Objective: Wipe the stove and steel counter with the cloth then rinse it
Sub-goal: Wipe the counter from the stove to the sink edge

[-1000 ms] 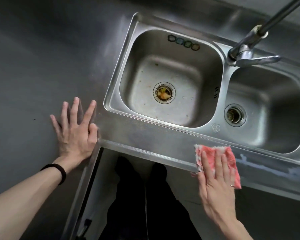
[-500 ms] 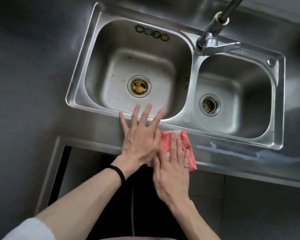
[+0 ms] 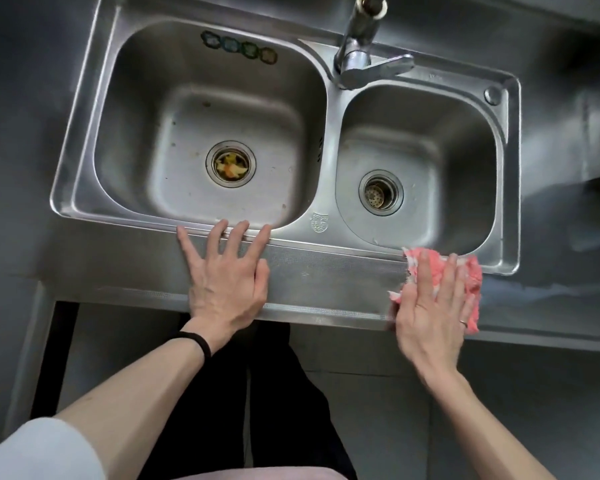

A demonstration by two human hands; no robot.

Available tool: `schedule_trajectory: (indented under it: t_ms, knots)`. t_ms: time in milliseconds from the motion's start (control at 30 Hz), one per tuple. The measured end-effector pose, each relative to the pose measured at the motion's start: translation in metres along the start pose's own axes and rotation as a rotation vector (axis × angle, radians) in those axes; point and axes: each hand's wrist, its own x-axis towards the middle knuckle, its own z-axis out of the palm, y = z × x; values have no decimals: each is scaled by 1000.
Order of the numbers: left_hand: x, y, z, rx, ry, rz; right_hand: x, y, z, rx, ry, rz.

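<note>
A pink and white cloth (image 3: 471,275) lies flat on the front strip of the steel counter (image 3: 326,282), just below the right sink basin. My right hand (image 3: 430,306) presses on it with straight fingers and covers most of it. My left hand (image 3: 226,278) rests flat on the same strip, in front of the left basin, fingertips touching the sink rim (image 3: 291,242). It holds nothing. No stove is in view.
A double steel sink fills the upper frame: the left basin (image 3: 174,133) has food scraps in its drain (image 3: 231,167), the right basin (image 3: 465,140) is smaller. A tap (image 3: 361,46) stands between them at the back. Wet streaks (image 3: 551,292) mark the counter right of the cloth.
My right hand has slid the cloth to the right along the front strip, away from my left hand. My left hand stays flat near the left basin's front rim.
</note>
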Motion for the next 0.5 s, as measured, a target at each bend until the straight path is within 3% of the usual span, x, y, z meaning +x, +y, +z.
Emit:
schedule_trajectory:
  t_ms: [67, 267, 400, 500]
  knots:
    - [0, 1, 1, 4, 24, -5, -11, -26, 7, 6, 8, 6]
    - [0, 3, 2, 16, 62, -10, -63, -133, 50, 3, 46, -356]
    - [-1, 6, -2, 21, 47, -23, -53, -107, 47, 19, 10, -451]
    - [-2, 8, -4, 18, 48, -28, -26, -49, 30, -50, -46, -376]
